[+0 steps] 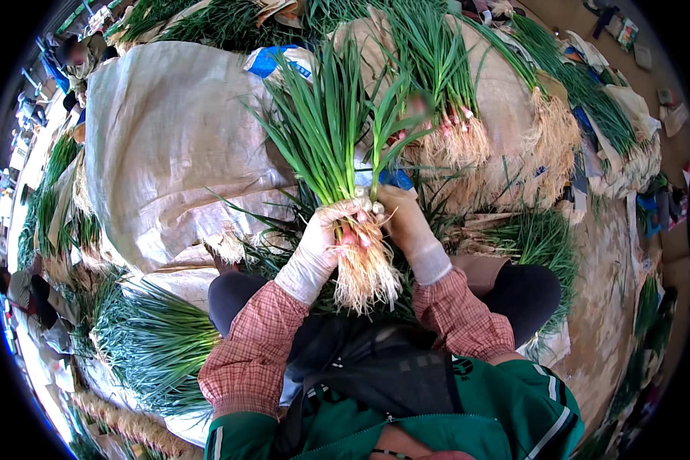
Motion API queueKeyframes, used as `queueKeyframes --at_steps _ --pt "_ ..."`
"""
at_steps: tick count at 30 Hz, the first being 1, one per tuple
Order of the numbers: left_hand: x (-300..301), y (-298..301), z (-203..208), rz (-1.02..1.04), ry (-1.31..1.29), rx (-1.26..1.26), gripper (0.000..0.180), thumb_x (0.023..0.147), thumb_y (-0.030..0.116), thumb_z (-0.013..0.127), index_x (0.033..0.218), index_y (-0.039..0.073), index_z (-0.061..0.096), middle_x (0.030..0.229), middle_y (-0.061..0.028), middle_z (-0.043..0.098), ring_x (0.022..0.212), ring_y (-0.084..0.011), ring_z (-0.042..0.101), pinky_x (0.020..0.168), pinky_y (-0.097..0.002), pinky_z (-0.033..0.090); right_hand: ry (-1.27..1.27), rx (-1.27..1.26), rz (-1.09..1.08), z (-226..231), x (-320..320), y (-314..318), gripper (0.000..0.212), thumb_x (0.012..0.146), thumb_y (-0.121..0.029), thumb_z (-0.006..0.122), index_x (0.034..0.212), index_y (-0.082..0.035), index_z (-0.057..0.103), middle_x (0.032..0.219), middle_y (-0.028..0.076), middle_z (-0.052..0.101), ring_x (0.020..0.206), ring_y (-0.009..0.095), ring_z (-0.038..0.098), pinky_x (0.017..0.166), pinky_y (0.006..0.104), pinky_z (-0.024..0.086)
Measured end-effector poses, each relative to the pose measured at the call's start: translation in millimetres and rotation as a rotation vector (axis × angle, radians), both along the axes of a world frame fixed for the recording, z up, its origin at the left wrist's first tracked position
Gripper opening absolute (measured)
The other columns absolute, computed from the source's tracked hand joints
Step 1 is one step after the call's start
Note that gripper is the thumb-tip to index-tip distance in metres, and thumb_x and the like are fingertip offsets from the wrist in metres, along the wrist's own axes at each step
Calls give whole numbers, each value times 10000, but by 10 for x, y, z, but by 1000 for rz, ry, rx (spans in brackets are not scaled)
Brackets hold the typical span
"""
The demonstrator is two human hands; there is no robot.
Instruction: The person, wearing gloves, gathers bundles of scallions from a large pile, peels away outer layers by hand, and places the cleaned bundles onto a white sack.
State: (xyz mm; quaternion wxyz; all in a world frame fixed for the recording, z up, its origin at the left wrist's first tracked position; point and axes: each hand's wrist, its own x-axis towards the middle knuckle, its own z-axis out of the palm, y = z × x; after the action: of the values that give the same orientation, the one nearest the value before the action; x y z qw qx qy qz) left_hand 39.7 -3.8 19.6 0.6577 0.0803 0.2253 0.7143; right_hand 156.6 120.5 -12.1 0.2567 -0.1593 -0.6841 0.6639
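Observation:
In front of me stands a bunch of spring onions, its green leaves pointing away and its long pale roots hanging toward my lap. Wrapped round its lower stems is my left hand, in a pale glove; pinkish bulbs show beside the fingers. My right hand, gloved too, is closed at the bunch's right side on a thinner green stalk that leans slightly apart from the rest. Small whitish bulbs sit between both hands. The right fingertips are partly hidden.
A large pale sack cloth covers a heap at the left. Rooted bunches lie on sacking ahead and to the right. Loose spring onions are piled by my left knee, more greens by my right. People sit at the far left.

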Motion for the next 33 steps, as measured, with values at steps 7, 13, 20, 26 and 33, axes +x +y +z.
queueKeyframes --at_steps 7,13,20,26,33 --pt "-265 -333 318 -91 475 -165 222 771 31 634 981 -28 591 859 -97 639 722 -170 619 748 -326 544 -35 -142 -82 363 -93 103 321 959 -250 541 1164 -8 590 883 37 612 820 142 563 765 295 477" --pt "-469 -447 543 102 365 43 279 807 67 637 1051 -24 535 831 -102 589 712 -185 575 686 -306 523 -412 654 535 169 490 19 195 884 -100 538 1015 6 636 853 133 660 716 217 660 638 309 530" --pt "-343 -1 273 114 178 21 213 857 63 597 1007 -88 585 961 -189 644 854 -279 658 577 -316 602 -754 866 -454 260 -154 1327 355 889 -354 554 883 -19 671 770 203 650 762 336 651 713 403 524" --pt "-245 35 128 24 262 -116 283 870 117 600 1086 -66 587 771 -65 618 576 -223 645 497 -292 537 -436 483 -55 408 71 193 331 915 -371 584 910 -51 666 649 79 622 603 191 593 635 325 504" --pt "-102 107 112 93 304 -186 202 855 108 635 978 -50 610 788 -76 628 603 -216 649 516 -288 544 -38 -530 -238 341 -284 -4 208 947 -191 557 975 9 606 787 34 624 718 121 593 648 250 478"
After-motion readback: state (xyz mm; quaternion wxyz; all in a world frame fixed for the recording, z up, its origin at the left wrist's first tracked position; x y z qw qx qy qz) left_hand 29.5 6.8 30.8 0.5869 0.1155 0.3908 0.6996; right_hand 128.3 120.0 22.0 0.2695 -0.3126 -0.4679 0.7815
